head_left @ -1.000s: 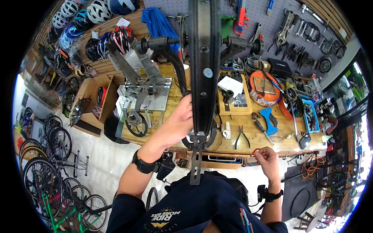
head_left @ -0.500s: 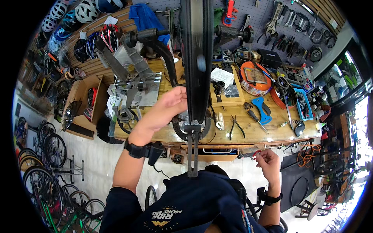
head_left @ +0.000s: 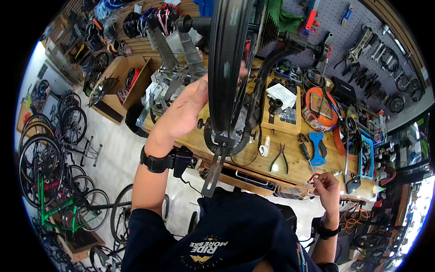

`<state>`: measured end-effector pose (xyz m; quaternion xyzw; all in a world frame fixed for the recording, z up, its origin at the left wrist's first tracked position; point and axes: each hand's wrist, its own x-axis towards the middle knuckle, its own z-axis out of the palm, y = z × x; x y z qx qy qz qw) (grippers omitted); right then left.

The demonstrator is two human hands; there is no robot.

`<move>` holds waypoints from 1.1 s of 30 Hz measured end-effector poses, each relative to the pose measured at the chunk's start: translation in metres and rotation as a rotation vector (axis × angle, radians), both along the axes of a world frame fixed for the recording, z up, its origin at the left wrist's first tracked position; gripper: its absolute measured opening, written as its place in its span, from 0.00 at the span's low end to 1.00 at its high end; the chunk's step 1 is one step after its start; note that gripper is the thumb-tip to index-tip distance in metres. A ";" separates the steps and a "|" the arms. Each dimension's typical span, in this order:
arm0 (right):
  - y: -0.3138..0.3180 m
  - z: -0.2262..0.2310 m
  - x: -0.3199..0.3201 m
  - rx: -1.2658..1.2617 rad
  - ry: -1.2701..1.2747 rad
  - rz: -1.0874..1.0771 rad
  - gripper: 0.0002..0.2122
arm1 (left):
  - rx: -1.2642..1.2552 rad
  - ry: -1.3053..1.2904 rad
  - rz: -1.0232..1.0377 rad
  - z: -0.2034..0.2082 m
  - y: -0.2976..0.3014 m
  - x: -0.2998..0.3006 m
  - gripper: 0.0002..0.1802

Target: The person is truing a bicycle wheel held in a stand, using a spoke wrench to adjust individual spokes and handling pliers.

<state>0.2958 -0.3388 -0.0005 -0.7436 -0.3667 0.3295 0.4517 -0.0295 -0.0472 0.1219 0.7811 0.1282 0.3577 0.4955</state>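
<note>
A bicycle wheel [head_left: 223, 81] with a black tire-less rim stands upright in a dark metal truing stand [head_left: 277, 56], seen almost edge-on. My left hand [head_left: 183, 109] reaches in from the left and wraps round the wheel. Its thumb shows on the near side, while blurred fingertips come out to the right among the spokes; the rest of the fingers are hidden behind the rim. Off to the right, by the bench's front edge, my right hand [head_left: 327, 188] pinches a small red spoke wrench [head_left: 313, 177], away from the wheel.
On the wooden bench [head_left: 253, 156] lie pliers [head_left: 279, 158], a screwdriver [head_left: 304, 146], a blue tool [head_left: 317, 149], a yellow tray [head_left: 294, 122] and an orange round container [head_left: 320, 109]. Tools hang on the pegboard [head_left: 344, 36]. Bicycles [head_left: 41, 145] stand at left, beyond a cardboard box [head_left: 136, 90].
My left hand has gone from the rim's left side to reaching across the wheel, fingertips now past it. My head view has turned, and the wheel looks tilted. The right hand still holds the spoke wrench.
</note>
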 end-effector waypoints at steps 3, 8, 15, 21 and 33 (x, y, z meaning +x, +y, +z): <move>0.007 -0.001 0.009 -0.021 -0.021 0.038 0.05 | -0.115 -0.158 0.003 0.019 -0.010 0.013 0.56; 0.017 -0.005 -0.005 0.011 0.049 0.056 0.04 | -0.088 0.008 -0.132 0.005 0.013 -0.011 0.53; 0.027 0.006 -0.026 0.044 -0.002 0.010 0.05 | -0.493 0.050 -0.296 -0.025 0.031 -0.012 0.42; 0.051 0.019 -0.052 0.118 0.061 -0.058 0.06 | -0.291 0.348 -0.318 -0.065 0.063 0.004 0.39; 0.099 0.028 -0.082 0.188 0.525 0.046 0.21 | -0.447 0.280 -0.107 -0.089 0.077 0.038 0.33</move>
